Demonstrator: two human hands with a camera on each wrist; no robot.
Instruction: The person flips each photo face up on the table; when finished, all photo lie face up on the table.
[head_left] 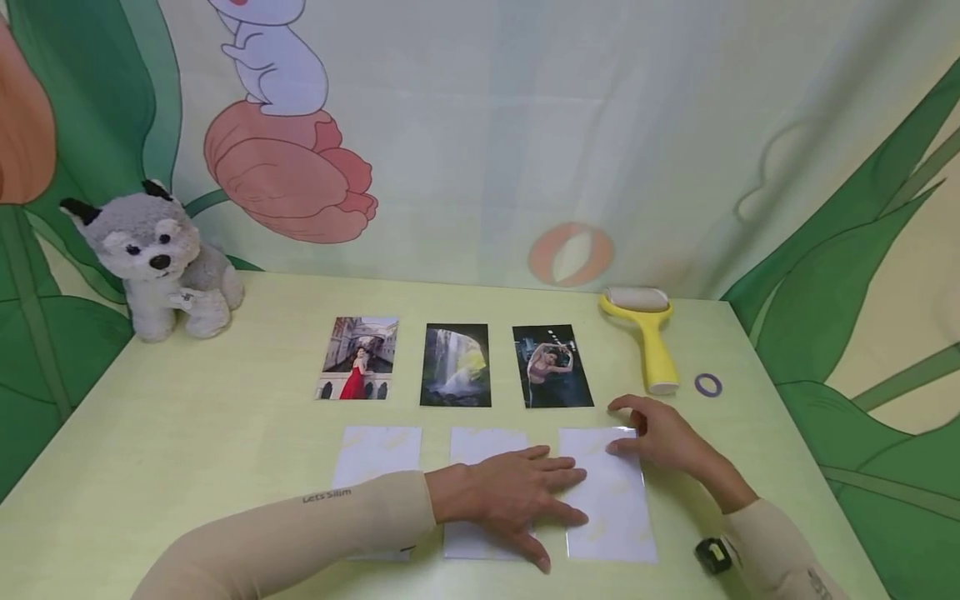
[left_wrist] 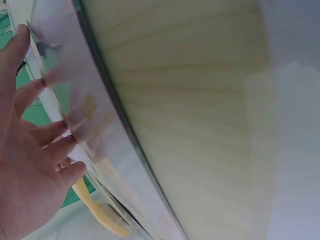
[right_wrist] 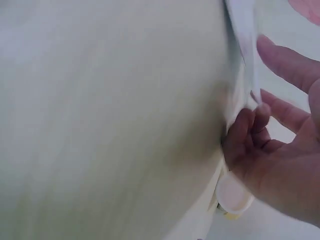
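Three white sheets with faint yellow marks and glossy edges lie in a row: a left sheet (head_left: 382, 450), a middle sheet (head_left: 480, 446) and a right sheet (head_left: 607, 500). My left hand (head_left: 517, 492) spreads its straight fingers across the middle sheet, fingertips resting on the left edge of the right one. At the right sheet's far right corner, my right hand (head_left: 667, 437) has its thumb over the sheet and other fingers curled at the corner. In the right wrist view, a raised white corner (right_wrist: 247, 45) meets the fingertips of this hand (right_wrist: 280, 145).
Behind the sheets lie three photos: a red dress (head_left: 360, 358), a waterfall (head_left: 455, 367) and a stretching person (head_left: 552, 367). A yellow-handled roller (head_left: 658, 354) and a purple ring (head_left: 708, 385) lie right. A plush husky (head_left: 168, 267) sits far left, before a printed curtain (head_left: 465, 150).
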